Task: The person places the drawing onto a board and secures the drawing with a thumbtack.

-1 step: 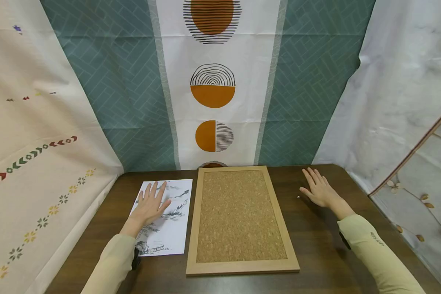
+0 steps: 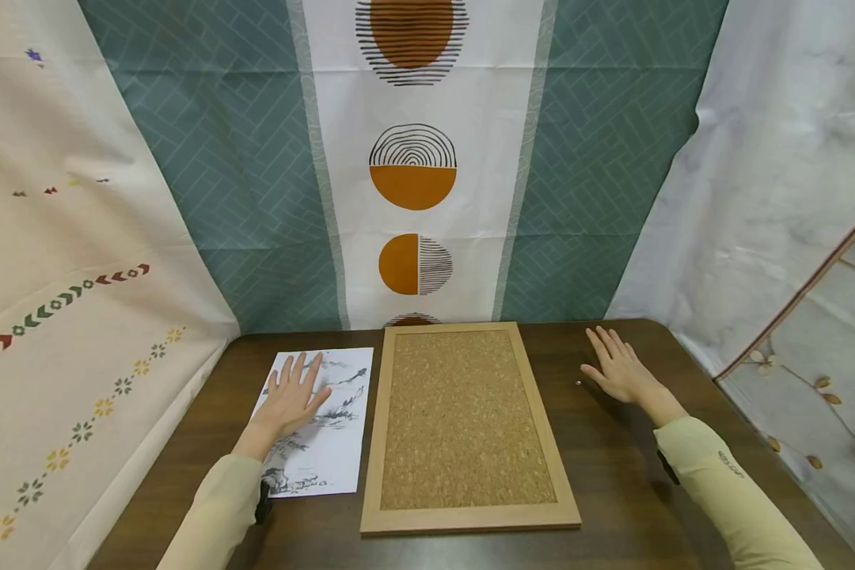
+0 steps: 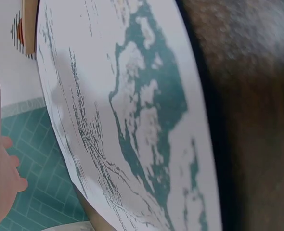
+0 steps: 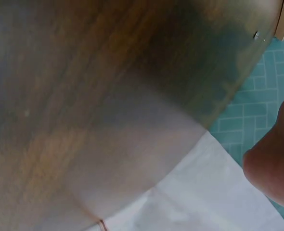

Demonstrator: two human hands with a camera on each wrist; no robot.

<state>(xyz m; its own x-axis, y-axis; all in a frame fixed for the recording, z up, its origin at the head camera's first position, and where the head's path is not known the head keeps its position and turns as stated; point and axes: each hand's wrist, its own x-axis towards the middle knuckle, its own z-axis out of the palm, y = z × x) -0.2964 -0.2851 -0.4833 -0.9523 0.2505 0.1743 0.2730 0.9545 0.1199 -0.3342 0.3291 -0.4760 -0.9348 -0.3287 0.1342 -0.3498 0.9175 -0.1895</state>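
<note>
A white sheet of paper (image 2: 349,443) printed with a dark ink landscape lies flat on the left of the table. Over it my left hand (image 2: 290,404) is held with fingers spread; the left wrist view shows a gap between that hand and the sheet. Beside the paper lies a cork board (image 2: 470,419) in a pale wooden frame. To the board's right, my right hand (image 2: 621,374) is held over the table, fingers straight and holding nothing. A tiny shiny piece (image 4: 256,35) lies near its thumb, too small to identify.
The dark wooden table (image 2: 613,491) has a rounded far right corner. Behind it hangs a green and white patterned cloth (image 2: 256,158), with a cream embroidered cloth (image 2: 78,261) on the left and a pale floral one (image 2: 769,198) on the right.
</note>
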